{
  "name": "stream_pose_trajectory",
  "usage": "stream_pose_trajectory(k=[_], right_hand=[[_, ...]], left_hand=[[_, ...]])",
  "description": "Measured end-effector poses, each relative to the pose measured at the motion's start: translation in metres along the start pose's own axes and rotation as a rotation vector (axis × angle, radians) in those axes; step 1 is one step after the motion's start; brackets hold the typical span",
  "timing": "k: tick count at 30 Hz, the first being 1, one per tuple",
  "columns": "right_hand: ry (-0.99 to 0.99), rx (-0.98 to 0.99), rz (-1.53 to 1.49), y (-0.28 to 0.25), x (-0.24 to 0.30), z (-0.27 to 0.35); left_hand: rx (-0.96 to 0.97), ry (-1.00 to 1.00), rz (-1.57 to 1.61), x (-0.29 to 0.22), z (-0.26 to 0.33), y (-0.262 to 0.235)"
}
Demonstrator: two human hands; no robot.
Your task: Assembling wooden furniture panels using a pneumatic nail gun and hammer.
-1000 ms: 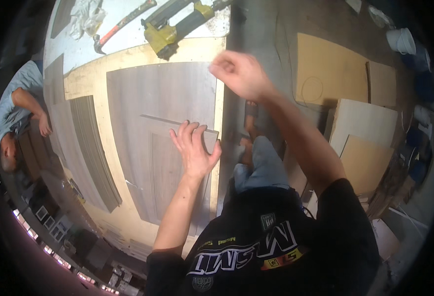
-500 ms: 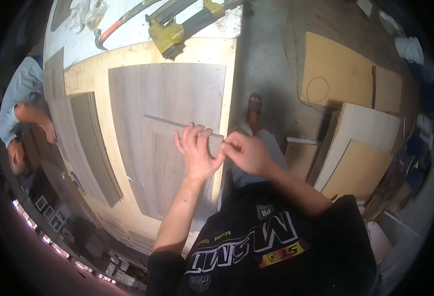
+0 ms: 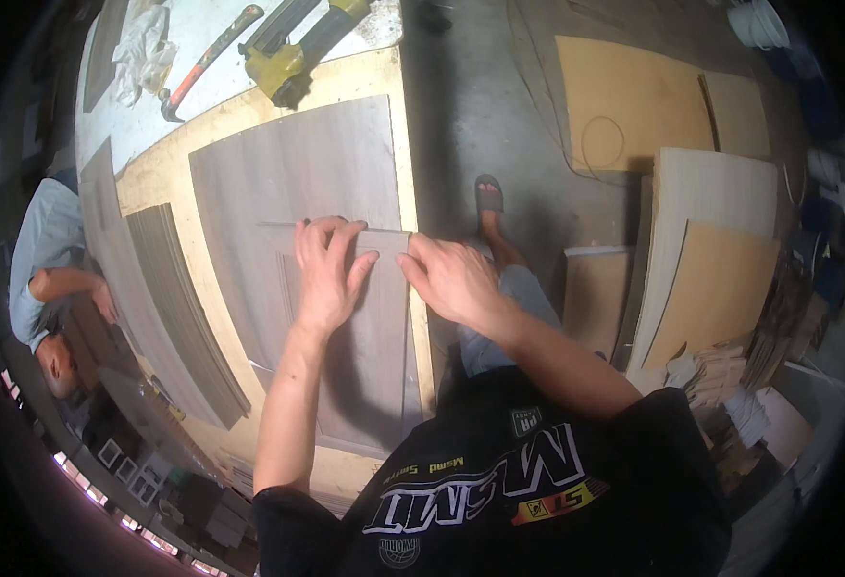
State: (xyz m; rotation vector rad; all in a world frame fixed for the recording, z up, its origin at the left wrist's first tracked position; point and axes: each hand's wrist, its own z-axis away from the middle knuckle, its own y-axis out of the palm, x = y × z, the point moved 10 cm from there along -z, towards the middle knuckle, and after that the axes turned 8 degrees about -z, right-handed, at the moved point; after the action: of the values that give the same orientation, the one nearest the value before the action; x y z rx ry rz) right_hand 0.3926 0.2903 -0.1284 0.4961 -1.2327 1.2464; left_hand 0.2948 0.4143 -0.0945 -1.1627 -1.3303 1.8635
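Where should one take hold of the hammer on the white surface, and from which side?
Probably by the dark end of the handle, from above: the hammer lies flat, its head at the near left end, and the yellow power tool sits close to its right.

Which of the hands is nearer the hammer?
Left. The left hand is on the grey wood rail, below and right of the hammer in the picture; the right hand is farther away, at the rail's right end.
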Motion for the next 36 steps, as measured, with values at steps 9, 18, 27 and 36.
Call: stream_pose_trajectory(k=[9, 18, 27, 36], right_hand=[[-0.065, -0.06, 0.068, 0.007, -0.003, 0.004], [-0.022, 0.016, 0.053, 0.011, -0.008, 0.003], [-0.025, -0.003, 0.07, 0.008, -0.006, 0.005], [0.061, 0.07, 0.014, 0.006, -0.011, -0.002]], left_hand=[[-0.004, 0.051, 0.001, -0.003, 0.004, -0.002], [-0.012, 0.042, -0.005, -0.003, 0.005, -0.006], [0.04, 0.072, -0.039, -0.007, 0.002, -0.008], [0.04, -0.096, -0.202, -0.037, 0.017, 0.009]])
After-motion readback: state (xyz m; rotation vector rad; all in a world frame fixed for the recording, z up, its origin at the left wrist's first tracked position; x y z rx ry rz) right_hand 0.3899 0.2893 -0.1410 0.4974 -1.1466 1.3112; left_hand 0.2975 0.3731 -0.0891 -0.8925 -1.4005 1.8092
